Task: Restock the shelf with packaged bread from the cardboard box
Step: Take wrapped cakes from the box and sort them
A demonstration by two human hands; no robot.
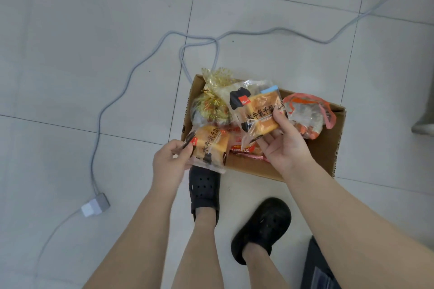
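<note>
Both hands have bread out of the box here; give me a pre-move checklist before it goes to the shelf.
1. Left hand grips a clear-wrapped bread pack: ok.
2. Right hand holds a second clear-wrapped bread pack: ok.
3. Both packs lifted above the brown cardboard box: ok.
4. More stock left in the box, such as the gold-foil bag: ok.
5. Grey cable lies on the floor near the feet: not ok.
6. Shelf in view: cannot tell.

You're standing on pale floor tiles (70,65) in black clogs (261,227), one foot ahead of the other. A grey cable (131,73) snakes across the floor, loops back on itself and ends at a small grey-and-white adapter block (95,207) to your left. Something dark pokes in at the bottom right corner (317,267), too cropped to identify.
</note>
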